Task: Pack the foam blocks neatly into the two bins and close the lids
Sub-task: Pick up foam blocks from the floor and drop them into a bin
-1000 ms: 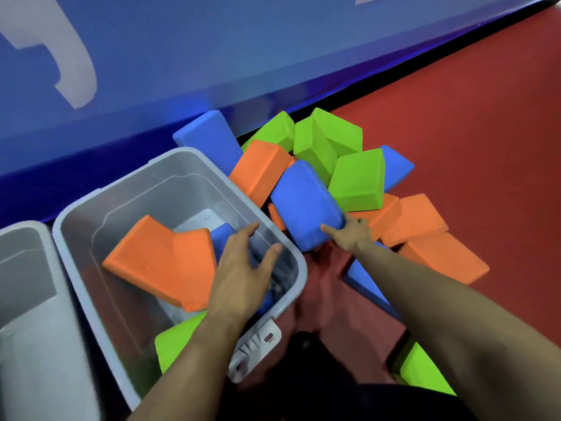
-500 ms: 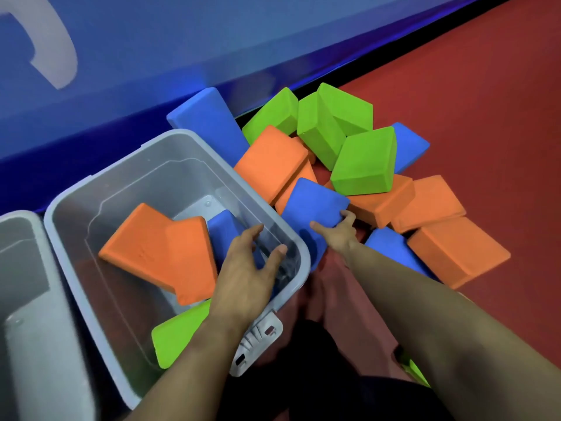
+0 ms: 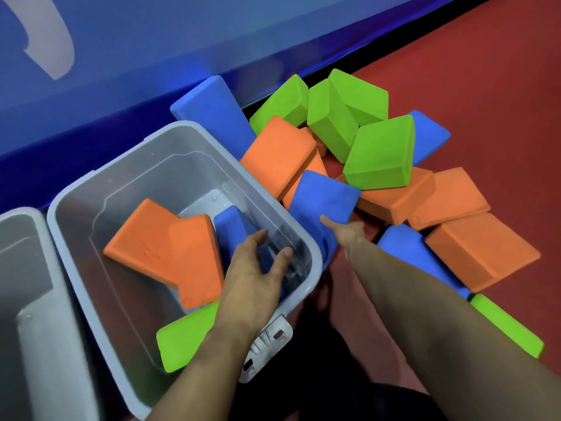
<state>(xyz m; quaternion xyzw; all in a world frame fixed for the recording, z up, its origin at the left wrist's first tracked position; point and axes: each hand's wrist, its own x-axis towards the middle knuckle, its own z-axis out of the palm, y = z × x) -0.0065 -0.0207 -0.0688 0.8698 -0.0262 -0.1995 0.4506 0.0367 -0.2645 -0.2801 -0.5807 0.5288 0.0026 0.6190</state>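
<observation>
Foam blocks are what I am packing, and the blue block point(image 3: 323, 197) under my right hand point(image 3: 349, 233) leans against the outer wall of the clear bin point(image 3: 194, 132). My right fingers point(image 3: 328, 220) lie on its lower face; whether they curl round its hidden edge I cannot tell. My left hand point(image 3: 253, 271) reaches inside the bin, fingers spread and relaxed over a second blue block point(image 3: 232, 226) in the corner, gripping nothing that I can see.

Just left of those fingers lie two orange blocks point(image 3: 161, 238), tilted, and below my wrist a green block point(image 3: 185, 338), so I judge the packing barely begun and untidy. Beyond my right fingers sits the loose pile point(image 3: 379, 153) of green, orange and blue blocks, well over a dozen. The second bin point(image 3: 21, 268) at far left looks unfilled. No lids are visible.

All this stands on a red floor point(image 3: 501, 86) against a blue wall point(image 3: 151, 56).
</observation>
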